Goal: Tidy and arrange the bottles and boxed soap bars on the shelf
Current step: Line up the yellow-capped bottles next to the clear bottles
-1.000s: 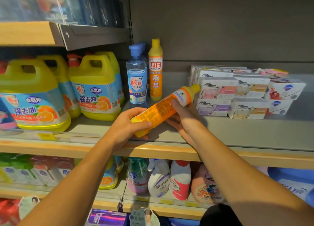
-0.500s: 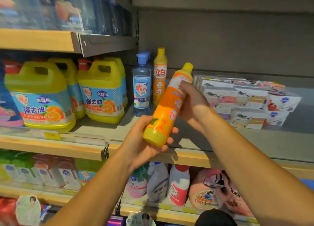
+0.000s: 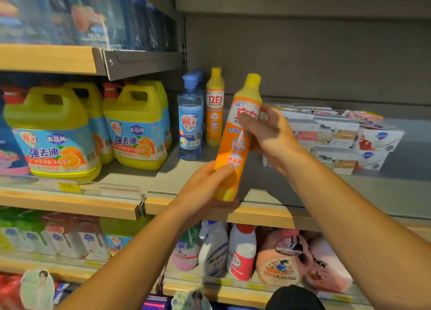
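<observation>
Head view. We reach both forearms up from the bottom of the frame, left from 7 o'clock, right from 4 o'clock, meeting near centre. Our left hand point(image 3: 205, 188) cups the base of the orange bottle point(image 3: 238, 141) from below and from the left, thumb laid across its lower front, fingers curled behind. Our right hand point(image 3: 270, 134) wraps the upper label from the right, fingertips point(image 3: 245, 118) curled over the white band. Both hands are clamped on the same bottle, one low, one high, and they do not touch each other.

The bottle sits between the hands, near upright, its top leaning slightly toward 1 o'clock, held just above the wooden front edge of the shelf point(image 3: 268, 214). Whether its base touches the shelf we cannot tell.

Its look: a slim body, yellow cap and yellow base, orange middle, white label band with red characters.

At 11 o'clock from it, a matching standing orange bottle point(image 3: 214, 109) beside a clear blue bottle point(image 3: 190, 125). At 9 o'clock, yellow jugs point(image 3: 137, 127). At 3 o'clock, behind our right wrist, stacked soap boxes point(image 3: 338, 134).
</observation>
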Demonstrator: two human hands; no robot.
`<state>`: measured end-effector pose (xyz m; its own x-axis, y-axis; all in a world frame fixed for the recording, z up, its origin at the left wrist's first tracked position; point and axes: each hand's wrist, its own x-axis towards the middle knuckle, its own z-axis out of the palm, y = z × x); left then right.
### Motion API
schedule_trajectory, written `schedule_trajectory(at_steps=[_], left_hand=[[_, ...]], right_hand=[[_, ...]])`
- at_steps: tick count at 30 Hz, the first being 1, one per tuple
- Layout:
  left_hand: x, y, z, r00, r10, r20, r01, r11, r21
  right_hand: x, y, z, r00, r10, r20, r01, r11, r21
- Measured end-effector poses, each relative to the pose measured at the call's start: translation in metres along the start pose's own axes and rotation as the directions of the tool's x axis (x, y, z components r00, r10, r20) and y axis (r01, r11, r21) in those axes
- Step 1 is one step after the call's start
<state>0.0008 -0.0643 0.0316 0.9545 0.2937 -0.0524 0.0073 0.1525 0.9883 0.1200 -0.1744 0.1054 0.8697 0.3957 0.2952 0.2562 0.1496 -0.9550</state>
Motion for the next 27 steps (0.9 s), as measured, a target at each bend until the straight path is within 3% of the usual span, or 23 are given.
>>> schedule_trajectory(at_steps=[2,4,8,15,18,20,25,27], left_hand=[[0.009,-0.003,-0.001,0.977,0.208,-0.045,-0.174,0.903,0.392],[0.018,-0.004,-0.003,0.943,0.330,-0.037,-0.259,0.800,0.541],[0.033,-0.008,-0.005,0.908,0.417,-0.032,-0.288,0.678,0.677],[0.049,-0.012,-0.005,0.917,0.396,-0.038,-0.255,0.658,0.709],[0.046,-0.009,-0.012,0.932,0.361,0.040,-0.272,0.619,0.737],[0.043,-0.005,-0.027,0.936,0.338,0.097,-0.272,0.519,0.811],[0.038,-0.006,-0.071,0.939,0.338,0.066,-0.106,0.101,0.989],[0.037,-0.011,-0.077,0.944,0.315,0.100,-0.110,0.013,0.994]], right_hand=[[-0.003,-0.004,0.001,0.992,-0.125,0.027,0.127,0.984,-0.125],[-0.006,-0.005,0.004,0.978,-0.201,0.057,0.208,0.952,-0.223],[-0.007,0.003,0.010,0.967,-0.233,0.102,0.254,0.910,-0.328],[0.000,0.016,0.012,0.982,-0.178,0.061,0.188,0.906,-0.378],[-0.004,0.023,0.008,0.990,-0.118,0.079,0.140,0.901,-0.410],[-0.013,0.034,0.003,0.994,-0.068,0.081,0.098,0.886,-0.453],[-0.033,0.066,0.004,0.995,-0.080,0.062,0.101,0.769,-0.631],[-0.023,0.070,0.010,0.998,-0.063,0.029,0.067,0.770,-0.635]])
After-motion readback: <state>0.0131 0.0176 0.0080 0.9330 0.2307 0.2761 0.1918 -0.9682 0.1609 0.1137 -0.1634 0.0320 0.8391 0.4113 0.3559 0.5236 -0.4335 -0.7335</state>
